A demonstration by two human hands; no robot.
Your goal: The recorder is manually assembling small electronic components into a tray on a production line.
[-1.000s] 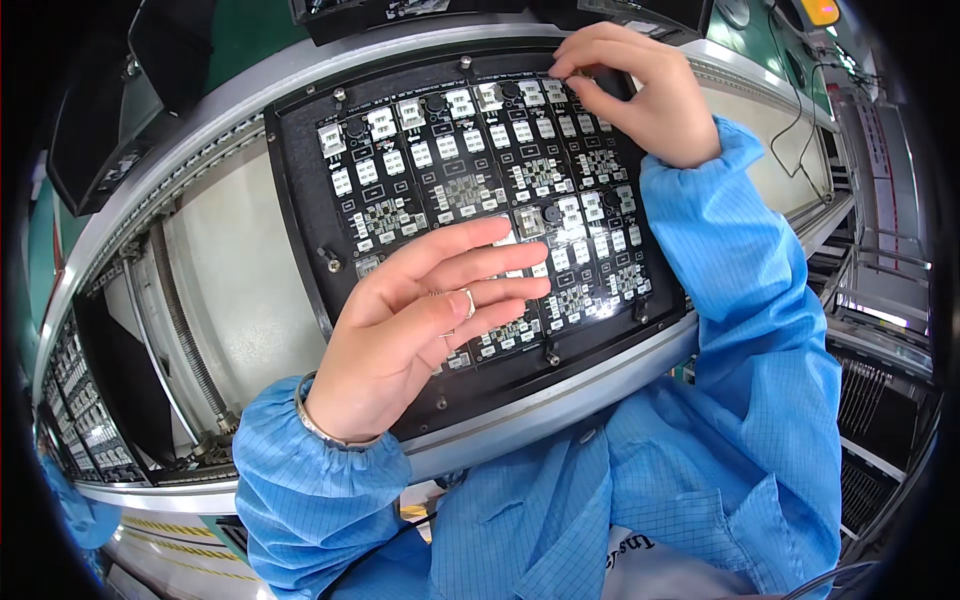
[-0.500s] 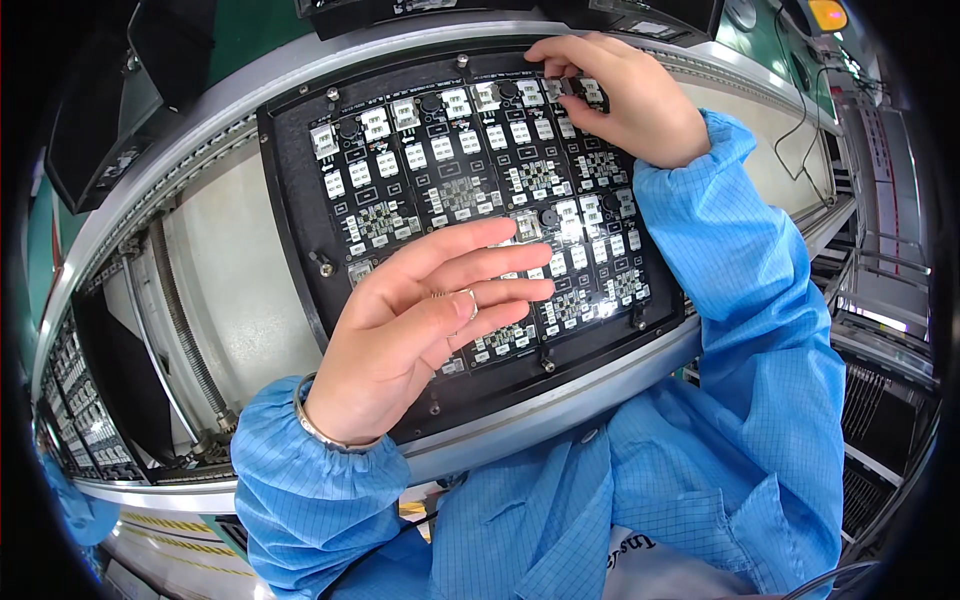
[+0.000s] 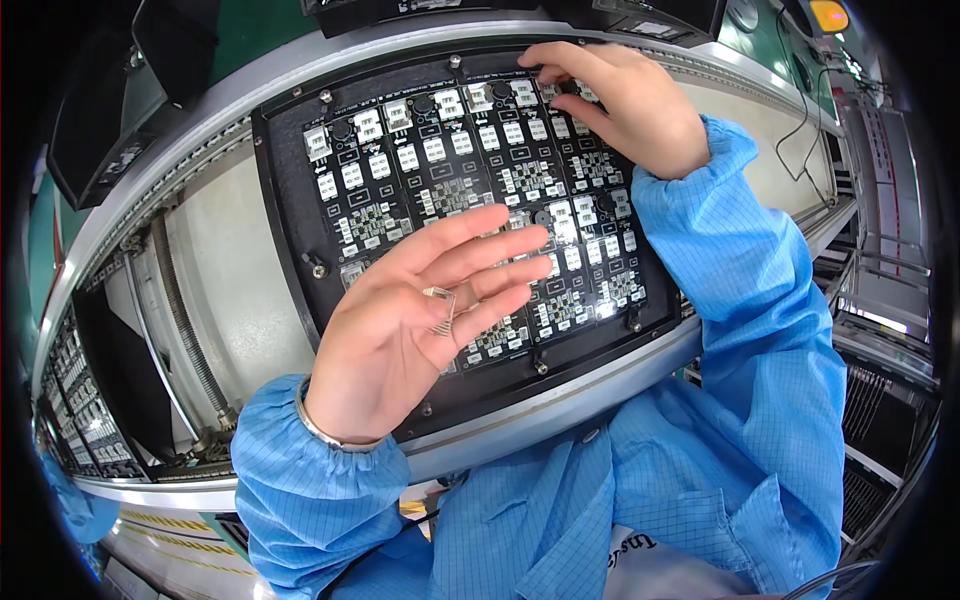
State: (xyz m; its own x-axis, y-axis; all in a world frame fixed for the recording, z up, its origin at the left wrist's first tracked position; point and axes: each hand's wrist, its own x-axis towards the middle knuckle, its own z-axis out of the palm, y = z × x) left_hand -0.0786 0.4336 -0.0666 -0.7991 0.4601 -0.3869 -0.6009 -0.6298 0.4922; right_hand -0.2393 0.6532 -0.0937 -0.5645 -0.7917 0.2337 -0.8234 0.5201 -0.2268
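Note:
A black tray carries a panel of black circuit boards with rows of white connectors and round black parts. Over its lower middle is my left hand, palm partly up and fingers stretched out. Its thumb holds a small clear ridged piece against the base of the fingers. At the panel's far right corner, my right hand reaches down with thumb and forefinger curled close together around a spot among the connectors. Whatever lies between those fingertips is mostly hidden.
Metal conveyor rails run along the tray's near and far sides. Upright screws stand on the tray's border. At far left sits another populated panel. Dark boxes stand behind the line, and a cable lies at right.
The tray with its panel has shifted slightly left. My left thumb has drawn inward, showing more of the clear piece. My right hand stays at the far right corner, its fingers slightly shifted.

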